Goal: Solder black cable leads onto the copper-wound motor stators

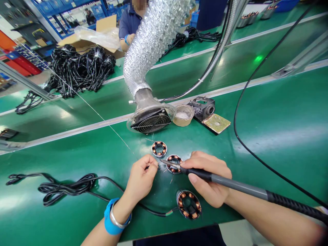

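cable bundle (66, 186): coiled on tabletop (282, 130), far left, well apart from the joint.
left hand (139, 179): pinched on solder wire (102, 118), wire end fed right toward the tip.
step tip: best to keep wire steady, feed little, touch joint not iron.
soldering iron (230, 186): tip just left of middle stator (174, 159), nearly meeting left fingertips.
right hand (208, 181): clenched round iron handle, pen-style; best rested on tabletop for steadiness.
other stators: one (159, 149) just beyond the tip, one (189, 204) with lead wire near right wrist.
fume extractor (150, 119): behind the work, facing it.
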The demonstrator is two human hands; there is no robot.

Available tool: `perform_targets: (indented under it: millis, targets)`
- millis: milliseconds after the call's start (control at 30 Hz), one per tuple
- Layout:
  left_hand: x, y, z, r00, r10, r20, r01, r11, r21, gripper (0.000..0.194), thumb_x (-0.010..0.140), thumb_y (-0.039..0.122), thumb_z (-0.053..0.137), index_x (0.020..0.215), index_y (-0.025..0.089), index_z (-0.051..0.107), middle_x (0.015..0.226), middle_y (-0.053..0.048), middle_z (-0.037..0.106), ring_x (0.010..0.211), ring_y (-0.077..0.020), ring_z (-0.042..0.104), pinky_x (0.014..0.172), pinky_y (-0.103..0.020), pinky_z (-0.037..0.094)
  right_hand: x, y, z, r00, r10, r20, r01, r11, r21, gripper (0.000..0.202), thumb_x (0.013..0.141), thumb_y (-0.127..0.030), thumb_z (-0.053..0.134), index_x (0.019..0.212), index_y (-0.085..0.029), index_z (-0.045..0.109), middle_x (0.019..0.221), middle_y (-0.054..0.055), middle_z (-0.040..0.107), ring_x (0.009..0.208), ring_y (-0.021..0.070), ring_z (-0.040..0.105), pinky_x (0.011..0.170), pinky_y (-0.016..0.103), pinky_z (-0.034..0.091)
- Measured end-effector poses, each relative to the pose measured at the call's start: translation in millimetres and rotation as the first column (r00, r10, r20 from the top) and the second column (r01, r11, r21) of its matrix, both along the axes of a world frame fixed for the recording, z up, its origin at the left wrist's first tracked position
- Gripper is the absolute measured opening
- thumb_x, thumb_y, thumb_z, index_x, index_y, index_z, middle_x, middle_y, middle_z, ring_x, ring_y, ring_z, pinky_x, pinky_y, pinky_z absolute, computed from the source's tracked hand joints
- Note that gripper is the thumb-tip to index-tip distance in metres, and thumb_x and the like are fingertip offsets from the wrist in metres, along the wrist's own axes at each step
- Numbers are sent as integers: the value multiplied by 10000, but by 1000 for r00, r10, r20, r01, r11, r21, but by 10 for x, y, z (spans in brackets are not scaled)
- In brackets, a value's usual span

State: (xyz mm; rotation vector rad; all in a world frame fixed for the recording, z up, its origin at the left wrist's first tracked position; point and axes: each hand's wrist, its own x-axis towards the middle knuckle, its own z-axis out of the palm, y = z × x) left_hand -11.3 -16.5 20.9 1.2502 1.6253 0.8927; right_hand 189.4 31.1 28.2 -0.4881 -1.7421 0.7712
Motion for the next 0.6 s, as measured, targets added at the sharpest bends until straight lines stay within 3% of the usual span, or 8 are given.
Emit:
perform_targets:
  millis: [167, 333, 500, 600]
  targets:
    - [1, -2, 9, 1000, -4, 9, 4, 1000, -12, 174, 829, 282, 474, 684, 185, 479, 590, 65, 393, 555, -96, 336, 543, -221, 268, 12, 20, -6, 1000, -6, -9, 6, 999, 36, 284, 795, -119, 534, 1038, -161, 674, 751, 49, 645, 593, 163, 572, 537, 292, 476]
    - [-22, -33, 10, 998, -51, 37, 52, 998, -26, 194, 869, 286, 470, 703, 187, 468, 608, 62, 378, 576, -103, 328, 560, -229, 270, -51, 76, -77, 997, 71, 8, -71, 990, 120, 393, 897, -115, 515, 1283, -175, 557, 770, 31, 647, 599, 151, 592, 553, 265, 505]
    - [-61, -43, 16, 977, -189, 96, 192, 981, -16, 266, 930, 365, 457, 736, 184, 476, 649, 50, 384, 625, -116, 333, 599, -240, 294, -224, 164, -155, 974, 36, 224, -87, 971, 224, 275, 893, -27, 501, 1080, -173, 640, 694, 10, 602, 573, 130, 535, 547, 243, 446]
    - [-71, -12, 23, 969, -220, 115, 220, 976, 12, 283, 932, 398, 465, 757, 178, 499, 686, 35, 432, 654, -123, 359, 624, -242, 323, -240, 198, -186, 952, 75, 296, -161, 948, 277, 266, 917, -51, 482, 1084, -184, 641, 683, 7, 588, 577, 134, 512, 541, 251, 423]
